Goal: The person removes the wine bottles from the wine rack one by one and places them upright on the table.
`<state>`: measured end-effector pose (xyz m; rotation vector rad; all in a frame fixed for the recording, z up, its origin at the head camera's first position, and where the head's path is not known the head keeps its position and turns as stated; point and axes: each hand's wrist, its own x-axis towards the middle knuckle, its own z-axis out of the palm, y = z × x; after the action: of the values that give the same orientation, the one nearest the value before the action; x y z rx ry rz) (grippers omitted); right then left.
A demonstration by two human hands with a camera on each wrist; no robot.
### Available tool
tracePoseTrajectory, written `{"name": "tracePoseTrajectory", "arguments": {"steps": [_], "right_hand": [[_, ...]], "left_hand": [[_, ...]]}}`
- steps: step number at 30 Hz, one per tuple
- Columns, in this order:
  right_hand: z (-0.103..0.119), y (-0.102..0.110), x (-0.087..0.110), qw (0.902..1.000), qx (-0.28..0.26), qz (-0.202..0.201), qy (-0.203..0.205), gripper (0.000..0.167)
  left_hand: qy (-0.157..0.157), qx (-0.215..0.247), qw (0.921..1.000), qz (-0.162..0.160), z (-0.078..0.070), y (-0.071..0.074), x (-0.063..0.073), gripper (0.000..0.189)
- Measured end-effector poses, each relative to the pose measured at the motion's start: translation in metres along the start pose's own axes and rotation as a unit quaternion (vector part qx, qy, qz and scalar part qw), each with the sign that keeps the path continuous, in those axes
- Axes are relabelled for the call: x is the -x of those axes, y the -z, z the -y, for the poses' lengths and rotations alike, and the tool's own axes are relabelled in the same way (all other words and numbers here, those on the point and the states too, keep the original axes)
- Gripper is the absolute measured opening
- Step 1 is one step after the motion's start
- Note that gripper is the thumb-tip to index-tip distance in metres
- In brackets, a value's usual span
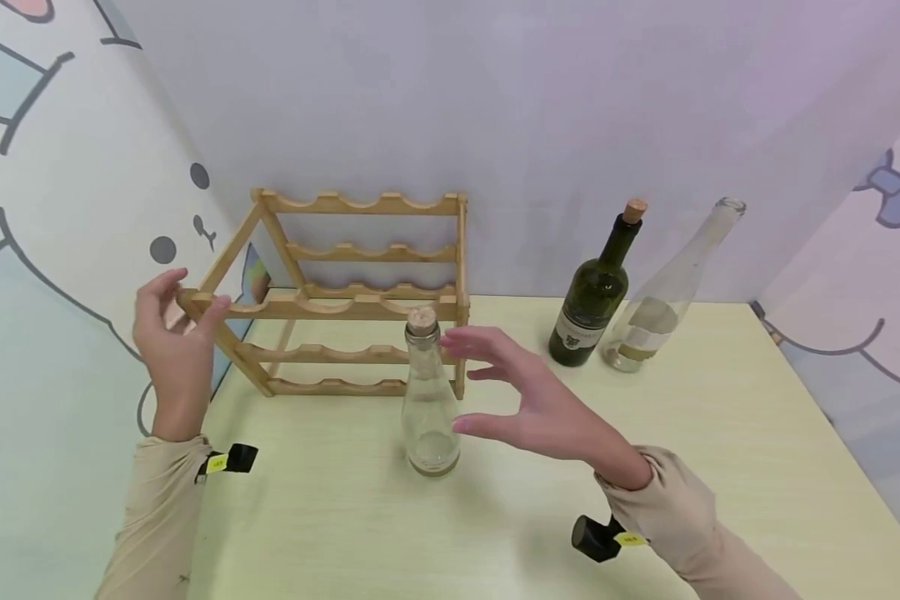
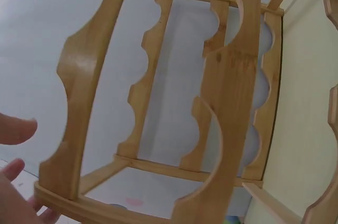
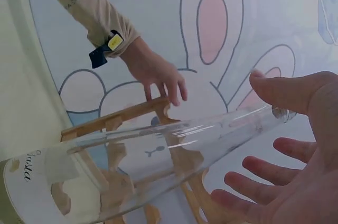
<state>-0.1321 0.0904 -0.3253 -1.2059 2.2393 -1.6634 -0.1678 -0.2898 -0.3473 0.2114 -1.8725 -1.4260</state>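
My left hand (image 1: 172,350) is at the near upper left corner of a wooden wine rack (image 1: 322,308), fingers by the corner. In the left wrist view the thumb (image 2: 18,130) stands apart from the scalloped rail. A clear glass bottle (image 1: 431,408) with a cork (image 1: 422,321) stands upright in front of the rack's right end. Close to its right side is my right hand (image 1: 532,400), thumb and fingers spread toward the neck. A white label (image 3: 39,174) with script shows on the bottle in the right wrist view.
A dark green corked wine bottle (image 1: 588,304) and an uncorked clear bottle (image 1: 667,292) stand at the back right. The pale table (image 1: 510,533) meets a plain back wall (image 1: 532,125). Cartoon-printed walls (image 1: 67,217) flank both sides.
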Motion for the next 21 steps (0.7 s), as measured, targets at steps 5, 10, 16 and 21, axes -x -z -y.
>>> {"name": "tracePoseTrajectory", "arguments": {"steps": [5, 10, 16, 21], "right_hand": [[-0.007, -0.015, -0.010, 0.9997, 0.006, 0.008, -0.020, 0.067], [-0.019, -0.028, -0.020, 0.9998, 0.012, -0.002, -0.017, 0.052], [-0.028, -0.036, -0.023, 0.9996, -0.003, -0.024, 0.016, 0.044], [-0.028, -0.036, -0.021, 0.9991, -0.006, -0.039, 0.017, 0.039]], "left_hand": [[0.048, 0.023, 0.9975, 0.047, 0.019, 0.002, -0.006, 0.047], [0.035, 0.007, 0.9984, 0.044, 0.027, 0.002, -0.009, 0.045], [0.031, -0.010, 0.9985, 0.044, 0.029, -0.001, -0.009, 0.046], [0.028, -0.016, 0.9986, 0.041, 0.028, 0.000, -0.007, 0.045]]}}
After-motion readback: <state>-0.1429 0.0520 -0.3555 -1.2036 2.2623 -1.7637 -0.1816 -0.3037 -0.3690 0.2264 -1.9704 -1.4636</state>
